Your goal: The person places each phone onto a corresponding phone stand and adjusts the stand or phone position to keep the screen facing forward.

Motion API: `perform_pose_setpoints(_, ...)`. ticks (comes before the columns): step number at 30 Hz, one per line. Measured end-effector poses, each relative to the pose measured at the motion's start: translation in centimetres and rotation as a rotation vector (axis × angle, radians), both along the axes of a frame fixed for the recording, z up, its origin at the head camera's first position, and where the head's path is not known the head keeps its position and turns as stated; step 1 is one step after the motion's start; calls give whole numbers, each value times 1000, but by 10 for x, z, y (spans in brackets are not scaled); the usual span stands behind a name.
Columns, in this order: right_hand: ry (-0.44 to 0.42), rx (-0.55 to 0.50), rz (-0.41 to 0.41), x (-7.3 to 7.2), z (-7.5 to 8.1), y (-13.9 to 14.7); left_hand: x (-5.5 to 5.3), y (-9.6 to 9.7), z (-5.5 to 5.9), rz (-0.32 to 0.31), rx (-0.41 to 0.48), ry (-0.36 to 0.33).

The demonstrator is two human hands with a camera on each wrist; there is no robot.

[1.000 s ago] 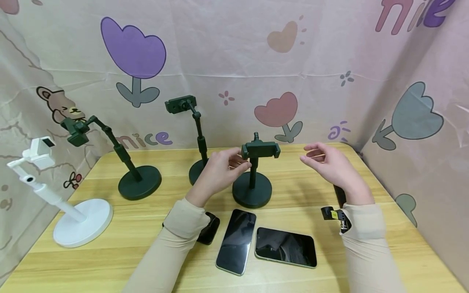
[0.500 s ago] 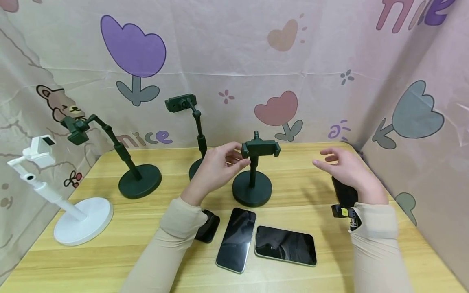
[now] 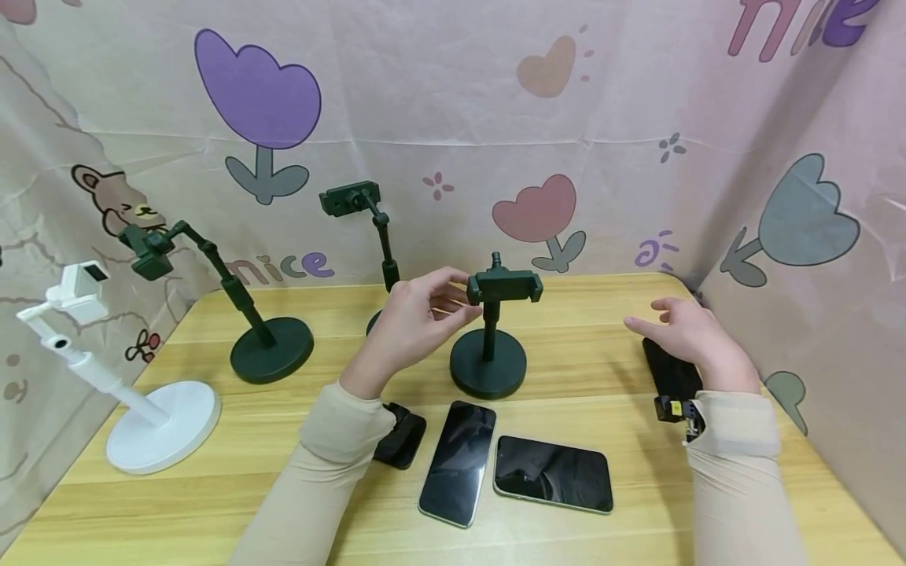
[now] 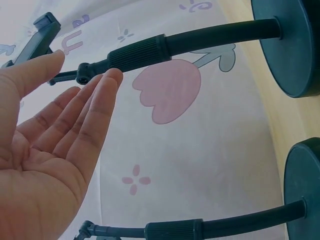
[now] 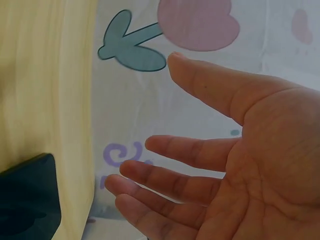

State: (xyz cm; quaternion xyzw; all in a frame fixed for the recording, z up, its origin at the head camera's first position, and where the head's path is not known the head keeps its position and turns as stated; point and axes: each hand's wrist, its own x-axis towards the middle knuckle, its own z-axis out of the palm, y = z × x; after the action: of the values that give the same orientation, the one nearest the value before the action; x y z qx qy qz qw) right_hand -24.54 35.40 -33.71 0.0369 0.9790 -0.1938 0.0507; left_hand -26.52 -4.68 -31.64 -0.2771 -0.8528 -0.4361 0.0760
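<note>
left hand (image 3: 421,322): relaxed, empty, just beside the dark green stand (image 3: 490,334); contact unclear. right hand (image 3: 690,334): empty, fingers loosely spread, above the dark slab (image 3: 668,373) on the table (image 3: 580,362). if lifting, pinch the slab by opposite edges and steady the stand.

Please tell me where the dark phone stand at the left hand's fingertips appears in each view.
Head: the phone stand is near the centre, just right of the left hand.
Left wrist: sideways across the top, base at upper right.
Right wrist: not in the picture.
Shared landmark: the pink tulip print, in all three views.
</note>
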Motion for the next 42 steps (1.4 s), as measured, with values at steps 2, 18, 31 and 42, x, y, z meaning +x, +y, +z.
perform_pose_setpoints(2, -6, 13, -7, -1, -2, 2, 0, -1, 1, -7, 8, 2)
perform_pose_setpoints(18, -168, 104, -82, 1, -34, 27, 7, -2, 10, -39, 11, 16)
perform_pose_setpoints(31, -202, 165, -82, 0, -39, 34, 9, -5, 12, -41, 11, 19)
perform_pose_setpoints(42, -224, 176, -113, -2, -43, 36, 9, -7, 11, -58, 38, 33)
